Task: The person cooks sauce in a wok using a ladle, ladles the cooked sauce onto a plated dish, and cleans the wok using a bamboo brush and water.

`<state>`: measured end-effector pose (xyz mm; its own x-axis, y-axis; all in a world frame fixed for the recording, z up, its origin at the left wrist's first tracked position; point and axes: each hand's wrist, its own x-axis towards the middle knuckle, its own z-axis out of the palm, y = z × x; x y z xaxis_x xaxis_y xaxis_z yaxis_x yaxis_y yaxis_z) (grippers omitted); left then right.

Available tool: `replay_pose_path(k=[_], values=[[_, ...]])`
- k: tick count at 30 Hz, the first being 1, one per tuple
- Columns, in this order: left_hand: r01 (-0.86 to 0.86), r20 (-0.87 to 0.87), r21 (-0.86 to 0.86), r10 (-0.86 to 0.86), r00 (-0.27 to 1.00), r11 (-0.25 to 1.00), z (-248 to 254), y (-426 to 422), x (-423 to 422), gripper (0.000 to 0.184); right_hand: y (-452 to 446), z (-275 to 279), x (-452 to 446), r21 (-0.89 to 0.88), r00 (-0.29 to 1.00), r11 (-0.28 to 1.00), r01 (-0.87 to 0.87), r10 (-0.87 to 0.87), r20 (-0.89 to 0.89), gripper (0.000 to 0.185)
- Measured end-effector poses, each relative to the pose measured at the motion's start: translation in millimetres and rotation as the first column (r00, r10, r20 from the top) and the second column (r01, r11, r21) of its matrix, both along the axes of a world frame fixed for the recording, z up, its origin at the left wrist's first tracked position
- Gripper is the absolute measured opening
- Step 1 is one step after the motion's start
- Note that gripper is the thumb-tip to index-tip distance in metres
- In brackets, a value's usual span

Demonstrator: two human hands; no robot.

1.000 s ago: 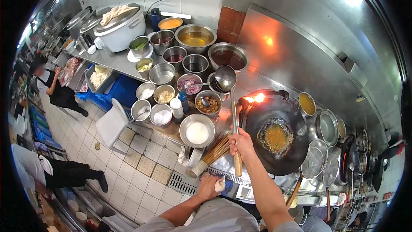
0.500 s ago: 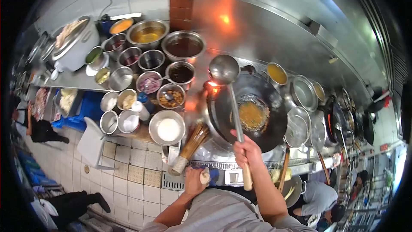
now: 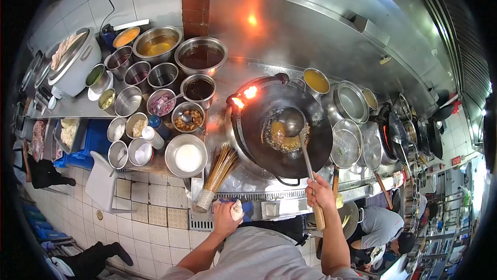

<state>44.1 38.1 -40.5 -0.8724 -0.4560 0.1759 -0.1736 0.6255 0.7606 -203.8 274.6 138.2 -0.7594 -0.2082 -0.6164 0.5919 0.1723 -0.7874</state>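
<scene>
My right hand (image 3: 321, 195) is wrapped round the wooden-ended handle of a long steel ladle (image 3: 306, 160). The ladle's bowl rests inside a black wok (image 3: 253, 148), in golden, bubbling food (image 3: 279, 136) at its middle. Orange flames (image 3: 243, 97) rise by the wok's far left rim. Near my waist, in front of the stove edge, my left hand (image 3: 224, 219) is closed on a bunched whitish cloth (image 3: 236, 210). That hand is apart from the wok. A bamboo wok brush (image 3: 218, 174) leans just beyond it.
Left of the wok stand several steel bowls, among them one of white liquid (image 3: 187, 159) and one of dark sauce (image 3: 200, 89). A yellow-filled pot (image 3: 316, 80) and a strainer (image 3: 347, 144) are on the right. A co-worker in grey (image 3: 381, 226) bends at lower right.
The ladle has come down from above the wok's far left rim into the food. My right hand has moved right with it. The flames show larger. My left hand keeps the cloth.
</scene>
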Motion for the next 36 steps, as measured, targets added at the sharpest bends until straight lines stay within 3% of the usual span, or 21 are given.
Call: replay_pose_path(k=[1, 6, 9, 13, 17, 18, 21, 23, 24, 25, 26, 28, 31, 33, 35, 36], values=[[0.003, -0.01, -0.007, -0.003, 1.0, 1.0, 0, -1, 0, 0.057, -1, 0, 0, 0.0, 0.999, 0.999, 0.037, -0.037, -0.022, 0.041], [0.001, -0.003, -0.025, -0.002, 1.0, 1.0, -2, 2, 0, 0.061, -3, -12, -3, 0.109, 0.987, 0.994, -0.015, 0.033, -0.16, 0.06], [0.036, 0.026, -0.013, -0.035, 0.999, 0.999, -5, 1, 2, 0.065, -2, 9, 9, 0.063, 0.994, 0.992, -0.105, 0.106, -0.006, 0.06], [0.072, 0.065, -0.001, -0.072, 0.995, 0.997, 11, 0, 7, 0.073, -9, 21, 40, 0.264, 0.963, 0.947, -0.18, 0.225, -0.151, 0.062], [0.007, 0.111, -0.018, -0.005, 0.994, 1.0, 21, 6, 12, 0.079, 30, 25, 36, 0.268, 0.964, 0.938, -0.221, 0.251, -0.086, 0.06], [-0.026, 0.123, -0.017, 0.028, 0.992, 1.0, 26, 9, 13, 0.078, 43, 17, 31, 0.397, 0.945, 0.892, -0.215, 0.293, -0.147, 0.059], [-0.04, 0.107, 0.027, 0.037, 0.994, 0.999, 18, 12, 14, 0.076, 80, 8, -4, 0.387, 0.922, 0.921, -0.035, 0.179, -0.343, 0.058], [-0.078, 0.088, 0.025, 0.075, 0.993, 0.997, 26, 21, 9, 0.074, 116, -10, -58, 0.48, 0.793, 0.871, 0.106, 0.217, -0.569, 0.057], [-0.088, 0.115, 0.02, 0.086, 0.99, 0.996, 30, 26, 5, 0.074, 137, -25, -95, 0.552, 0.644, 0.806, 0.213, 0.309, -0.7, 0.057], [-0.099, 0.143, 0.011, 0.097, 0.985, 0.995, 34, 30, 2, 0.075, 151, -27, -131, 0.599, 0.612, 0.757, 0.26, 0.351, -0.709, 0.058], [-0.098, 0.281, -0.045, 0.107, 0.954, 0.994, 36, 34, 0, 0.076, 166, -28, -167, 0.641, 0.582, 0.702, 0.311, 0.392, -0.712, 0.059], [-0.141, 0.297, -0.112, 0.169, 0.94, 0.984, 36, 45, -2, 0.077, 173, -22, -226, 0.655, 0.725, 0.707, 0.267, 0.3, -0.62, 0.049], [-0.2, 0.321, -0.118, 0.228, 0.919, 0.973, 38, 57, -2, 0.085, 166, -30, -290, 0.536, 0.837, 0.81, 0.236, 0.111, -0.536, 0.017], [-0.255, 0.289, -0.088, 0.269, 0.919, 0.963, 37, 61, 0, 0.086, 183, -62, -358, 0.282, 0.921, 0.95, 0.138, -0.018, -0.39, 0.009], [-0.267, 0.305, -0.076, 0.277, 0.911, 0.961, 33, 62, 3, 0.093, 171, -67, -392, -0.031, 0.952, 0.989, 0.142, -0.145, -0.27, 0.011], [-0.302, 0.309, -0.045, 0.301, 0.902, 0.952, 31, 63, 4, 0.095, 167, -72, -412, -0.057, 0.968, 0.989, 0.134, -0.143, -0.205, 0.012]])
